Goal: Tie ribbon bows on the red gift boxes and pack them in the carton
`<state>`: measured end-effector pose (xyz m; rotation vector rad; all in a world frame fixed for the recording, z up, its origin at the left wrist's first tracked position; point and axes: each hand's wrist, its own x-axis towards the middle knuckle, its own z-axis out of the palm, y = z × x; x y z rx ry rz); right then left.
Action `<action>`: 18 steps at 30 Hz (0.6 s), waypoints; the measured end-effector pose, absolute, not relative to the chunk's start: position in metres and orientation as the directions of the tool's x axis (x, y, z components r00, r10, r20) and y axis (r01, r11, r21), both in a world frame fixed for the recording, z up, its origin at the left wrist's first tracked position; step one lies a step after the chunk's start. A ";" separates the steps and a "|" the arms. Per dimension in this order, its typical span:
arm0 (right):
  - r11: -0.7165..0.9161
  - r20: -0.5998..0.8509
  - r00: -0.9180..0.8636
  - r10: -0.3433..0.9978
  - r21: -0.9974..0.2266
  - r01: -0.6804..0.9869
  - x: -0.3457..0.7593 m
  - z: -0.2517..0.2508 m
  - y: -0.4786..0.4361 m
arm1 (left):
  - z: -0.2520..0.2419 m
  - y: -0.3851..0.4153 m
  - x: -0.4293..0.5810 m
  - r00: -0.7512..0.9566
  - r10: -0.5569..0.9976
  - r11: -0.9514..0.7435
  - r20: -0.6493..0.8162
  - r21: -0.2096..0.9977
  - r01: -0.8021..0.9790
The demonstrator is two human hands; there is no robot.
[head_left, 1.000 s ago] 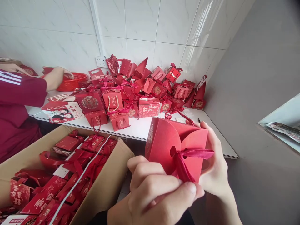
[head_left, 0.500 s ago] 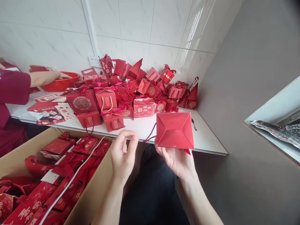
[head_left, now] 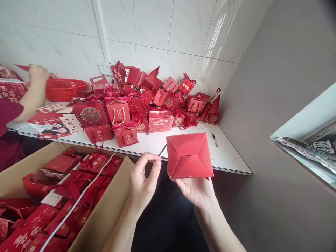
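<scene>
A red gift box is tipped so that its folded, creased bottom faces me. My right hand holds it from below, with the fingers hidden behind the box. Off its left side comes a dark red twisted cord. The thumb and forefinger of my left hand are pinched at the end of that cord, just left of the box. Red paper hangs slightly below the box at its lower right corner.
Many red gift boxes are heaped on the white table against the tiled wall. A black pen lies at right. A cardboard carton of red boxes stands at lower left, crossed by a white cable. A co-worker's arm is near a red basket.
The box has come down and left, tilting slightly. My left hand has moved right to meet the cord. The co-worker's hand has left the red basket and is raised beside it.
</scene>
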<state>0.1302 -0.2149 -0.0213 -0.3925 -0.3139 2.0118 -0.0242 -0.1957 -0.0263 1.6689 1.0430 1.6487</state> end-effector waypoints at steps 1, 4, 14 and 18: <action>-0.426 -0.146 -0.406 0.902 -0.448 -0.786 0.129 -0.024 -0.216 | -0.030 -0.197 -0.024 -0.056 0.854 -0.507 0.518 0.851 0.139; -0.055 -0.001 -0.084 0.996 -0.765 -0.641 0.132 -0.041 -0.220 | -0.054 -0.210 -0.033 0.117 0.944 -0.324 0.309 0.934 0.150; 0.476 0.422 -0.221 0.879 -0.787 0.393 0.148 -0.077 -0.204 | -0.118 -0.334 -0.183 0.213 0.781 0.365 -0.586 0.707 0.606; 0.151 0.182 -0.276 0.944 -0.980 -0.130 0.094 -0.048 -0.188 | -0.066 -0.347 -0.220 0.018 0.892 0.383 -0.451 0.776 0.501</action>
